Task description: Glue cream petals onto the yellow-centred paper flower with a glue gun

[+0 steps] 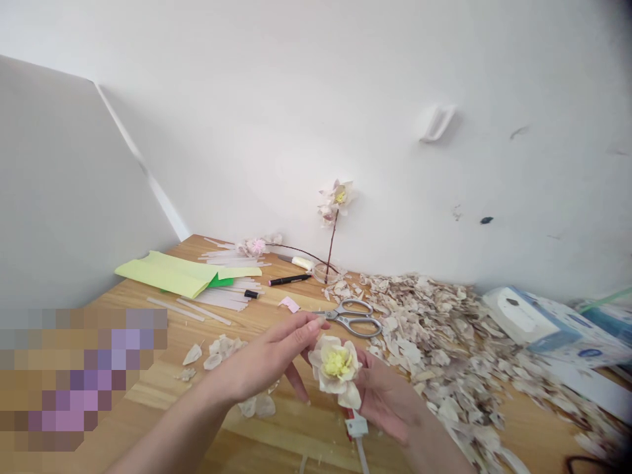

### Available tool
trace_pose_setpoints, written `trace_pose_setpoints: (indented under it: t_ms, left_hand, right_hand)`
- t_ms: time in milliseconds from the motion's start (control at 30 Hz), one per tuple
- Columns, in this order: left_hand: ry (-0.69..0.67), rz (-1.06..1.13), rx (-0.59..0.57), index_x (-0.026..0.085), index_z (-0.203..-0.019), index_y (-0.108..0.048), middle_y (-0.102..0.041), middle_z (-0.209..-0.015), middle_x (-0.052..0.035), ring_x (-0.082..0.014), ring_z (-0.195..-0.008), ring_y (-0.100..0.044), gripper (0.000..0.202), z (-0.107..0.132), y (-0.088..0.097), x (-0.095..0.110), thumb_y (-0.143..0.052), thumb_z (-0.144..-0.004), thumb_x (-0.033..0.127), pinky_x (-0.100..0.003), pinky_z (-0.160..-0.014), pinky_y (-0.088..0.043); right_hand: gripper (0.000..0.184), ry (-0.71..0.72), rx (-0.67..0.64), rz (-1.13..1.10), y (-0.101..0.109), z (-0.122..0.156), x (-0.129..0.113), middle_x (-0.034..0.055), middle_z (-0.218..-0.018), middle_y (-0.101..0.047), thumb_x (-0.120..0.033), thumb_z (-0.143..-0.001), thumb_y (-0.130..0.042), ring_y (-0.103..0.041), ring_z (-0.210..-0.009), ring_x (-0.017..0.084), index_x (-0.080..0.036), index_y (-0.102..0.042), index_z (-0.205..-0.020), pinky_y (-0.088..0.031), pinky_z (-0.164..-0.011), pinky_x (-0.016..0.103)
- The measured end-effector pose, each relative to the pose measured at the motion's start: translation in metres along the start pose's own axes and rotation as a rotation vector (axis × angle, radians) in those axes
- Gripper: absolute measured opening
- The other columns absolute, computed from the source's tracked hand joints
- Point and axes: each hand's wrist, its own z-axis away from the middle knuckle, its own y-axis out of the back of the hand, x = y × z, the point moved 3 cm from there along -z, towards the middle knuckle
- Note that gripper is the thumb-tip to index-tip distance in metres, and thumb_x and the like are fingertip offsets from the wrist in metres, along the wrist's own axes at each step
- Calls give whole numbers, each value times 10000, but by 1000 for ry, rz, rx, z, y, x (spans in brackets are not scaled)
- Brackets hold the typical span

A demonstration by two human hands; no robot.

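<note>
Over the wooden table (296,434), my right hand (388,395) holds a handmade flower (338,368) with cream petals and a yellow centre, fingers wrapped behind and under it. My left hand (276,355) reaches in from the left, its fingertips pinched together at the flower's upper left petal. Steel scissors (353,317) lie shut on the table just beyond both hands. A white tool with a red mark (356,424) lies under the flower.
A big heap of cream petals (444,342) covers the table's right side. At the back left lie green paper sheets (182,273), white sticks (222,299), a black marker (289,280) and finished flowers on stems (336,197). A tissue box (538,322) sits far right. The white wall is close behind.
</note>
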Motion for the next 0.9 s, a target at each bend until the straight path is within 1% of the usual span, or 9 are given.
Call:
trace_pose_setpoints:
  t_ms: [100, 167, 300, 433, 500, 633, 800, 900]
  left_hand:
    - [-26, 44, -26, 289, -1234, -450, -568, -925, -29, -150, -608, -627, 473, -1, -1, -1, -368, -839, 536, -324, -608, -513]
    - [-37, 66, -42, 275, -1221, -459, -565, -873, -22, -147, -612, -613, 466, -1, -3, 1, -372, -841, 529, -317, -596, -516]
    - [-47, 70, -83, 259, -1149, -490, -585, -889, -11, -102, -561, -589, 382, 1, -7, 9, -420, -843, 476, -273, -600, -503]
    - [-49, 109, -143, 250, -1117, -468, -580, -798, 19, -99, -571, -581, 333, 1, -10, 12, -490, -826, 410, -239, -566, -487]
    - [-45, 117, -142, 256, -1121, -462, -585, -791, 25, -97, -564, -587, 327, 1, -10, 12, -486, -830, 402, -239, -569, -479]
    - [4, 89, -104, 269, -1123, -468, -624, -846, 19, -83, -517, -594, 319, 0, -7, 8, -477, -833, 402, -252, -606, -468]
    - [19, 152, -101, 243, -1117, -470, -639, -867, -33, -138, -587, -610, 333, -1, -7, 5, -456, -829, 409, -267, -528, -483]
    - [34, 137, -102, 249, -1104, -482, -617, -842, -9, -109, -530, -594, 322, -1, -7, 3, -494, -812, 384, -257, -541, -471]
  right_hand:
    - [342, -7, 2, 6, -2, 0, 0, -19, -715, -653, -136, -485, -839, -622, -648, 113, -174, -588, -715, -474, -604, 194]
    - [335, -5, 9, 13, -4, 1, 0, -23, -723, -655, -138, -492, -836, -613, -625, 101, -180, -609, -734, -465, -576, 181]
    - [338, -8, 16, 46, -6, 2, 0, -28, -713, -660, -160, -511, -831, -587, -568, 79, -188, -643, -791, -445, -522, 167]
    - [353, -10, 16, 57, -4, 2, -2, -39, -670, -647, -156, -497, -838, -587, -564, 79, -179, -612, -768, -442, -528, 169]
    - [374, -8, 19, 62, -3, 2, -2, -31, -678, -647, -155, -484, -844, -587, -571, 83, -168, -593, -761, -444, -538, 176]
    - [378, -3, 21, 71, -1, 2, -3, -39, -648, -623, -170, -470, -848, -571, -544, 84, -172, -563, -718, -439, -523, 180]
    - [344, -3, 31, 91, -2, 3, -4, -39, -660, -624, -185, -484, -840, -576, -570, 91, -181, -573, -700, -440, -536, 178]
    - [344, 1, 33, 104, -3, 3, -5, -39, -647, -627, -176, -482, -840, -568, -549, 84, -173, -593, -722, -442, -532, 177]
